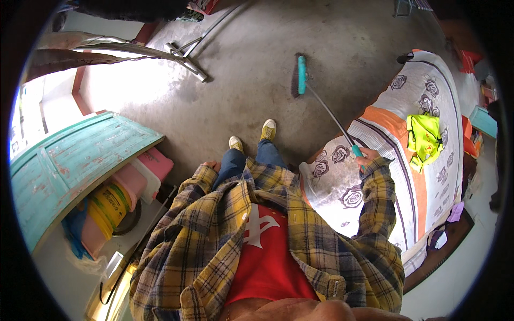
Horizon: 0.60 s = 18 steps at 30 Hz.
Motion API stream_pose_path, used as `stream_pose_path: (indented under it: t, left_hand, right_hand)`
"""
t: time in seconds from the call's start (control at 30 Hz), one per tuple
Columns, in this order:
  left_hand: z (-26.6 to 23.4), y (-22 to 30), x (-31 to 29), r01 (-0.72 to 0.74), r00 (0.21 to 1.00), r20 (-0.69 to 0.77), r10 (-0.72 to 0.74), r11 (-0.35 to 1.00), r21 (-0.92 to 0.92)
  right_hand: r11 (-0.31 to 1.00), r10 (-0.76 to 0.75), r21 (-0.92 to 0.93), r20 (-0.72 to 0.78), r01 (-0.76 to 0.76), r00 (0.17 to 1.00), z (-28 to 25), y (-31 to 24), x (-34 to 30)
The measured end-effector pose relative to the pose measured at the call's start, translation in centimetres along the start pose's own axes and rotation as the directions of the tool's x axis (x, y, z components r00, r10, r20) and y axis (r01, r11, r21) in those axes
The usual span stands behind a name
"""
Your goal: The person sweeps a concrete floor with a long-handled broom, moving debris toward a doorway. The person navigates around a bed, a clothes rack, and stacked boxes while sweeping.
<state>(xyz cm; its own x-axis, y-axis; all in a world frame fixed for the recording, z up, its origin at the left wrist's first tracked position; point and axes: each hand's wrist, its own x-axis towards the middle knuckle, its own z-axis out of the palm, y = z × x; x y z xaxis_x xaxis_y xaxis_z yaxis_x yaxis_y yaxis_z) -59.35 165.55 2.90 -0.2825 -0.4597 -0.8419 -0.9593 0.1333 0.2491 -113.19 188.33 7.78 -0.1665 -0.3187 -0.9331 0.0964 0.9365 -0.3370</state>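
My right hand [367, 156] is closed around the teal grip at the near end of a broom [327, 110]. Its thin grey handle slants forward and left to a teal head with dark bristles, which is at the grey concrete floor [241, 80] ahead of my feet. The bristles face left. My left hand [212, 165] hangs low beside my left thigh, partly covered by the plaid sleeve. Its fingers are too small and hidden to read, and no object shows in it.
On the right is a bed [383, 134] with a rose-patterned cover and a bright yellow-green garment [425, 140]. A worn turquoise tabletop [80, 160] stands left, with pink and yellow tubs [111, 206] below. A metal stand's foot [187, 61] rests on the floor ahead left.
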Motion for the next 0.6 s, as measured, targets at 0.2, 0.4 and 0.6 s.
stream_pose_path:
  t: [0.2,0.4,0.6]
  left_hand:
    - [0.3,-1.8,0.9,-0.285,0.955,0.207,0.212,0.848,0.447]
    - [-1.9,-0.6,3.1,-0.283,0.939,0.306,0.158,0.862,0.422]
    - [-7.7,1.8,4.7,-0.26,0.962,0.188,0.198,0.87,0.419]
  right_hand:
    - [0.998,-0.064,-0.006,-0.12,0.064,0.991,6.6,-1.9,-5.4]
    - [0.859,-0.222,0.512,0.355,0.01,0.908,15.7,-3.6,-2.6]
    - [0.738,-0.139,0.639,0.461,-0.219,0.876,22.0,-8.3,7.3]
